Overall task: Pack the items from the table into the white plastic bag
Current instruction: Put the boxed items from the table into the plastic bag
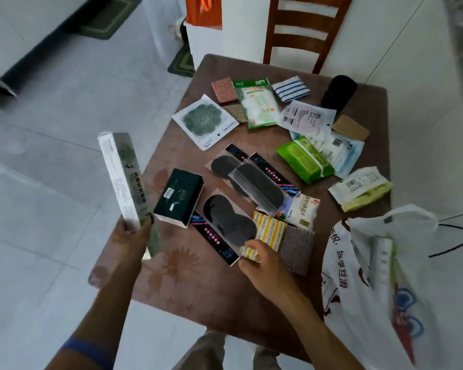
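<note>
My left hand (133, 237) holds a long white and green box (123, 180) raised over the table's left edge. My right hand (262, 265) grips the near end of a yellow striped packet (269, 231) lying on the brown table (187, 276). Around it lie a dark green box (179, 197), black insole packs (254, 185), a salt bag (302, 210) and a green wipes pack (304, 160). The white plastic bag (380, 284) with printed writing stands open at the table's right front corner, holding a long white item.
Further back lie sponge cloths (224, 90), a green-topped packet (257, 102), a striped cloth (292, 88), a round green pad pack (202, 120), white pouches (306, 118) and a black object (337, 93). A wooden chair (305, 30) stands behind the table. White tiled floor surrounds it.
</note>
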Demonstrator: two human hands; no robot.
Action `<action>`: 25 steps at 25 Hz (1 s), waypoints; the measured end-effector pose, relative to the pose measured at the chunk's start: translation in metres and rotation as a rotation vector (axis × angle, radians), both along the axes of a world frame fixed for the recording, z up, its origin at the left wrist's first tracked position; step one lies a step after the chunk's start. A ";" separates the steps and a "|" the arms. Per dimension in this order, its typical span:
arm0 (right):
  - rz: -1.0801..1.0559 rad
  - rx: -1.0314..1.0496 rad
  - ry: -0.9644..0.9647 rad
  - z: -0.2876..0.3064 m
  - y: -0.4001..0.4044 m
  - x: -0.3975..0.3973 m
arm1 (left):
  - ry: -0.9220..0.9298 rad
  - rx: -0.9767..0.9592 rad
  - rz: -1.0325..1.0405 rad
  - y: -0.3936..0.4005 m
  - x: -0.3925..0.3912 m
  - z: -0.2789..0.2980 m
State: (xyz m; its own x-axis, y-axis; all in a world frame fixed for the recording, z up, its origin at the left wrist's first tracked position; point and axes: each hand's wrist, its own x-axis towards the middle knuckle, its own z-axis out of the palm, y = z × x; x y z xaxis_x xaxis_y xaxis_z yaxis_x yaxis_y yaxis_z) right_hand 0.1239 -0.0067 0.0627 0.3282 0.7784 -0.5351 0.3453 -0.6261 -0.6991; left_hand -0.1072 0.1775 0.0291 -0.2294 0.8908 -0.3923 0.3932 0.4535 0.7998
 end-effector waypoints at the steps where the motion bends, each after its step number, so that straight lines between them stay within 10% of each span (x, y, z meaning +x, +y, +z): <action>1: -0.012 0.023 0.034 0.005 0.003 0.003 | -0.039 0.101 -0.024 -0.007 0.011 0.017; 6: -0.310 0.340 0.442 0.056 0.017 0.037 | -0.261 0.141 -0.736 -0.067 0.095 0.072; 11: -0.631 0.480 0.434 0.082 -0.066 0.127 | -0.348 0.000 -1.334 -0.139 0.198 0.084; 14: -0.938 0.646 0.367 0.090 -0.126 0.173 | -0.349 0.006 -1.357 -0.176 0.256 0.074; 19: -1.104 0.543 0.080 0.067 -0.168 0.204 | 0.372 0.197 -1.344 -0.195 0.317 0.041; 25: -1.169 0.568 0.006 0.045 -0.192 0.178 | 0.408 0.275 -1.272 -0.206 0.335 0.024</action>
